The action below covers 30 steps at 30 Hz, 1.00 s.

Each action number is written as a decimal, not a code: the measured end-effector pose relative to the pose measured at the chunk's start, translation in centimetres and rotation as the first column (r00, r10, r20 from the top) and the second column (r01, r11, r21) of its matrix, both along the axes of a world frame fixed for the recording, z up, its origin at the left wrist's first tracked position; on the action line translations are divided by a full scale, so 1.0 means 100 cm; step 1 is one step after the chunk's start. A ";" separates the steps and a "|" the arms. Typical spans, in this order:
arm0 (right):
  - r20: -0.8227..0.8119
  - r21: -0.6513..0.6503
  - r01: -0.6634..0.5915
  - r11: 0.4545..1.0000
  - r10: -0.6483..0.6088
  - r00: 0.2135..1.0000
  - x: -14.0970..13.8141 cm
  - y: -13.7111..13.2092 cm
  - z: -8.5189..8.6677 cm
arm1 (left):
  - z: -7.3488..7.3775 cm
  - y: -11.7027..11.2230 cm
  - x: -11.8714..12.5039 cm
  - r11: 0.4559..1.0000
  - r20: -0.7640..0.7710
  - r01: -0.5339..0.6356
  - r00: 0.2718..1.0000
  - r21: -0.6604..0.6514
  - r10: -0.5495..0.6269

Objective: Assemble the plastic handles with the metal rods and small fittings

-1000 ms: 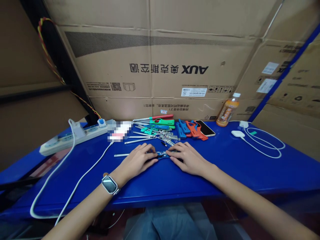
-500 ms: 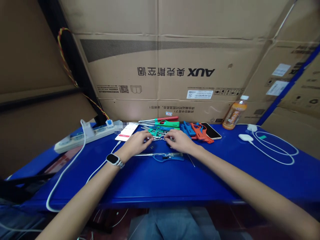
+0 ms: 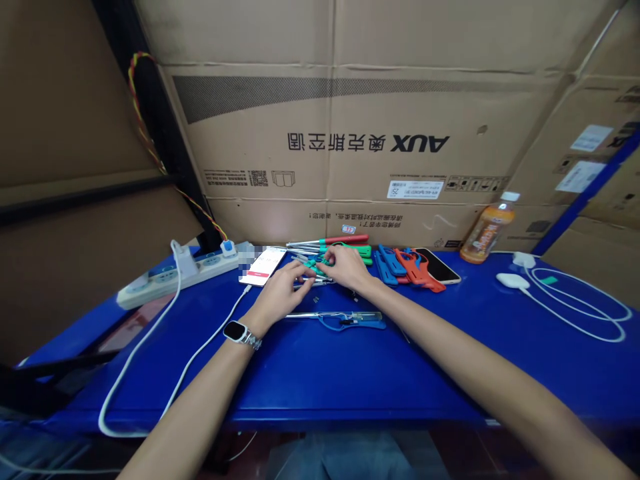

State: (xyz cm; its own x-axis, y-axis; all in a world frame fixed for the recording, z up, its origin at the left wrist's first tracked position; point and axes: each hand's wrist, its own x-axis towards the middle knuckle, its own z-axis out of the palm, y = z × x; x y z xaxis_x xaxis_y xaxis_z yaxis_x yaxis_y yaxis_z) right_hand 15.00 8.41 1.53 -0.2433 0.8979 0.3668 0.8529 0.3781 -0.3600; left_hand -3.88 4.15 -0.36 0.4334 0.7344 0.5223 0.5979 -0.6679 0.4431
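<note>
My left hand (image 3: 286, 291), with a watch on its wrist, is at the left of a pile of small green plastic parts (image 3: 314, 266) and metal pieces. Its thumb stands apart from its fingers, whose tips touch the pile. My right hand (image 3: 349, 268) reaches over the pile from the right. Its thumb and fingers are pinched together at the green parts; what they hold is too small to make out. Nearer me lies a long-necked lighter (image 3: 350, 320) in a blue half casing, its inner parts exposed. Tiny loose pieces (image 3: 316, 300) lie between it and my hands.
Behind my hands lie red-handled (image 3: 347, 239) and green long-necked lighters. Blue casings (image 3: 390, 265) and orange casings (image 3: 419, 270) sit right, beside a dark phone (image 3: 440, 267). A lit phone (image 3: 263, 265), power strip (image 3: 165, 283), bottle (image 3: 487, 230) and white charger cable (image 3: 580, 320) are around.
My right hand has moved up and left, from the metal pieces to the green parts. My left thumb has spread away from its fingers. The whole view has shifted slightly.
</note>
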 end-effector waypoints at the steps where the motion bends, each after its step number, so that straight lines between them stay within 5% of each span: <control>1: -0.072 0.008 -0.011 1.000 0.011 0.997 0.003 -0.005 0.000 | 0.002 -0.003 0.003 0.999 0.021 0.004 1.000 0.036 -0.005; 5: -0.358 -0.073 -0.099 0.992 0.067 0.931 0.021 -0.033 -0.006 | 0.007 -0.017 0.017 0.989 0.029 0.056 0.998 0.135 -0.061; 10: -0.504 -0.156 -0.207 0.966 0.102 0.858 0.040 -0.064 -0.015 | 0.007 -0.027 0.032 0.965 0.027 0.204 0.977 0.165 -0.211; 14: -0.633 -0.205 -0.353 0.913 0.151 0.759 0.044 -0.074 -0.018 | 0.006 -0.026 0.033 0.966 0.090 0.188 0.975 0.176 -0.205; 17: -0.682 -0.111 -0.442 0.890 0.255 0.686 0.045 -0.078 -0.018 | 0.006 -0.024 0.031 0.979 0.145 0.157 0.974 0.127 -0.175; 23: -0.575 -0.003 -0.349 0.937 0.284 0.767 0.048 -0.082 -0.014 | 0.007 -0.026 0.030 0.983 0.188 0.171 0.966 0.060 -0.179; 30: -0.674 -0.132 -0.425 0.896 0.234 0.701 0.049 -0.080 -0.013 | 0.012 -0.027 0.024 0.940 0.053 0.310 0.946 0.145 -0.320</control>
State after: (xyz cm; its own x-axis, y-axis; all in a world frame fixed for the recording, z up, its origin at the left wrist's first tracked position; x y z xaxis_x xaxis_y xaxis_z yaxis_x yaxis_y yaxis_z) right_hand 19.93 0.43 0.23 -0.3422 0.8862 0.3122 0.2312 0.4015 -0.8862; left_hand -1.48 1.44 0.86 0.5878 0.4882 0.6451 0.3159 -0.8726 0.3726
